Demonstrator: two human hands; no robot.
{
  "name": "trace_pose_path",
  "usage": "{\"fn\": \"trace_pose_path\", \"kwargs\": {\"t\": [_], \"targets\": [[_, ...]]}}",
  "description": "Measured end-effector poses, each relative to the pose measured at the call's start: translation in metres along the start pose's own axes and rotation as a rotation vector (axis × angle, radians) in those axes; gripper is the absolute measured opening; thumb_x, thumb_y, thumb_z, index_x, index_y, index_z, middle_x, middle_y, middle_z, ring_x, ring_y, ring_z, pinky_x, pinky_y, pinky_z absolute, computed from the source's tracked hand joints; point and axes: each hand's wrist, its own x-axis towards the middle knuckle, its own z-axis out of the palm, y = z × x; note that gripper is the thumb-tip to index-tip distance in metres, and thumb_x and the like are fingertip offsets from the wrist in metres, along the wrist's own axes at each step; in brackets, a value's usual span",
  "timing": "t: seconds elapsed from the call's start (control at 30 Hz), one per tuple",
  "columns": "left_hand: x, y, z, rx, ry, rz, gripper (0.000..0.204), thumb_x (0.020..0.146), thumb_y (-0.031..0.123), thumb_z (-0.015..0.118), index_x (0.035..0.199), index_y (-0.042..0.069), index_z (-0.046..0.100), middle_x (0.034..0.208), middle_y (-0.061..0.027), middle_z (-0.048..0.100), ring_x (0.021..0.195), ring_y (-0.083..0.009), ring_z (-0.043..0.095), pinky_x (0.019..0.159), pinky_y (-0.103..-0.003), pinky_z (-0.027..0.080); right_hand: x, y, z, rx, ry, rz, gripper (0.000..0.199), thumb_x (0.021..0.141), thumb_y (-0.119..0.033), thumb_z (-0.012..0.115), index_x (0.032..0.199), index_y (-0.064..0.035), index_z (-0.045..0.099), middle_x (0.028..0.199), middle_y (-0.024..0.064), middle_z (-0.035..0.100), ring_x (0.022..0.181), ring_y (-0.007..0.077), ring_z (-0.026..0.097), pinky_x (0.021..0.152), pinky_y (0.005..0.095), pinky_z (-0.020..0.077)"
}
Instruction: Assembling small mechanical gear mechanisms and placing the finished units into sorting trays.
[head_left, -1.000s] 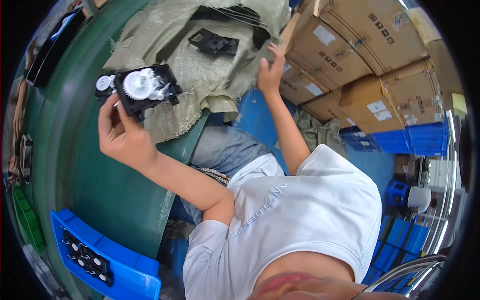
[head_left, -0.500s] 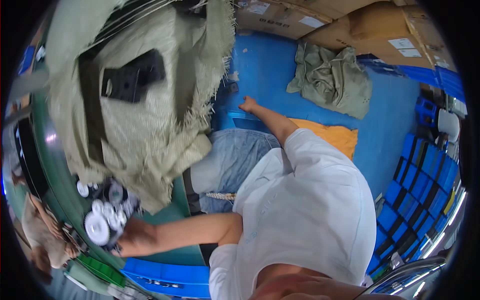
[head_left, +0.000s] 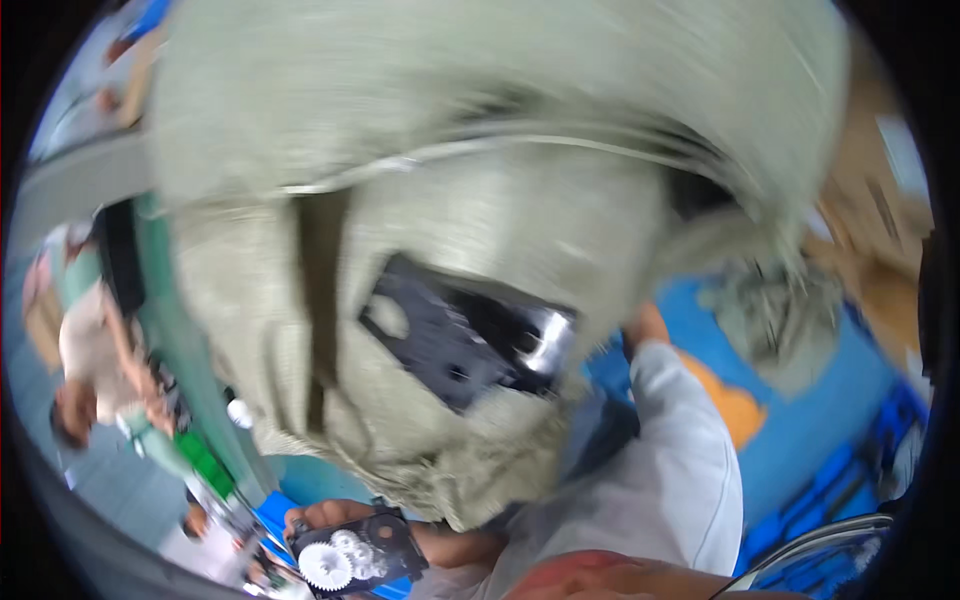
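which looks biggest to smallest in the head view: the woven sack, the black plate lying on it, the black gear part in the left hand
1. woven sack, fills most of the view
2. black plate
3. black gear part

The picture is blurred, and differing distance from the camera makes true sizes unsure.

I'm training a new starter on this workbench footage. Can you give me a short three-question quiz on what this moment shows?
1. True or false: the left hand holds a black part with white gears.
2. What lies on the grey-green woven sack? A) a black flat plastic part B) a red bottle C) a pair of scissors
3. Can the right hand be seen clearly?

Key:
1. True.
2. A: the black flat part lies on the sack.
3. No. Only the white sleeve and a bit of arm show beside the sack; the hand itself is hidden or blurred.
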Motion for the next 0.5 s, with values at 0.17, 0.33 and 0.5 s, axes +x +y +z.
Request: {"fn": "trace_pose_path", "kwargs": {"t": [0.17, 0.33, 0.5], "targets": [[-0.039, 0.026, 0.034, -0.050, 0.165, 0.149, 0.013, 0.090, 0.007, 0.054, 0.102, 0.009, 0.052, 0.092, -0.0061, 0.052, 0.067, -0.0178, 0.048, 0.067, -0.033, 0.043, -0.046, -0.076, 0.051, 0.027, -0.638, 0.312, 0.055, 0.096, -0.040, 0.051, 0.139, -0.0063, 0.048, 0.130, 0.0144, 0.056, 0.114, 0.0275, 0.057, 0.097, 0.0420, 0.0469], [-0.062, 0.038, 0.035, -0.108, 0.386, 0.109, 0.008, 0.091, 0.008, 0.052, 0.098, 0.011, 0.053, 0.089, -0.0042, 0.049, 0.063, -0.0170, 0.045, 0.064, -0.033, 0.041, -0.014, -0.276, 0.131, 0.088, -0.918, 0.886, 0.052, 0.102, -0.040, 0.045, 0.141, -0.0061, 0.047, 0.136, 0.0135, 0.054, 0.120, 0.0260, 0.055, 0.102, 0.0420, 0.0448], [-0.052, 0.010, 0.050, -0.384, 0.164, 0.237, 0.002, 0.093, 0.013, 0.055, 0.094, 0.012, 0.054, 0.091, -0.0045, 0.049, 0.063, -0.0179, 0.046, 0.063, -0.035, 0.042, 0.057, -0.245, 0.051, 0.031, -0.898, 0.783, 0.053, 0.100, -0.040, 0.046, 0.140, -0.0057, 0.048, 0.132, 0.0146, 0.055, 0.115, 0.0266, 0.056, 0.099, 0.0415, 0.0455]]}}
